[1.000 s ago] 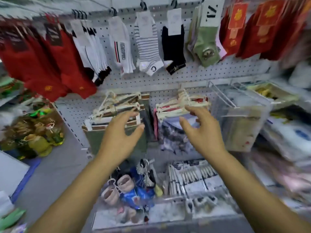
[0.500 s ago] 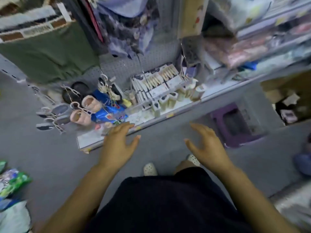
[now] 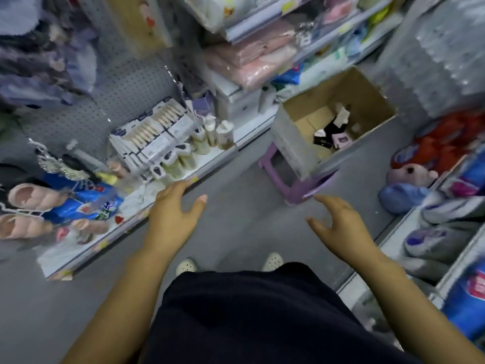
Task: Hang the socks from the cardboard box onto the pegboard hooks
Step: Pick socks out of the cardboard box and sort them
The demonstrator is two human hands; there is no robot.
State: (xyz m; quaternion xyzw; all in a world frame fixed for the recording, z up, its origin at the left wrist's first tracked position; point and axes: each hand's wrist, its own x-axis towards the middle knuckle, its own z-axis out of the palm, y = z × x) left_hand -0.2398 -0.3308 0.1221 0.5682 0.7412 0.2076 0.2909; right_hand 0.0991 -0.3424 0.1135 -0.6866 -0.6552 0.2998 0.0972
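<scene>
An open cardboard box [image 3: 367, 86] stands on a purple plastic stool [image 3: 296, 185] at the upper right. Inside it lie a few packs of socks [image 3: 331, 132], black and pale with paper labels. My left hand [image 3: 174, 214] hovers over the floor near the low shelf edge, fingers spread and holding nothing. My right hand [image 3: 338, 224] hovers just below the stool, fingers spread, also with nothing in it. A strip of grey pegboard [image 3: 131, 93] shows at the upper left; its sock hooks are out of view.
A low shelf [image 3: 147, 206] on the left carries small bottles, boxed items and pink sandals [image 3: 31, 198]. Folded pink textiles [image 3: 249, 59] fill shelves above the box. Plush slippers [image 3: 409, 177] and packaged goods line the right shelves. Grey floor runs between them, with my feet below.
The view has swung down from the hung socks to the floor and then right, bringing the cardboard box fully into sight. Both hands dropped from the pegboard level and stay spread, holding nothing.
</scene>
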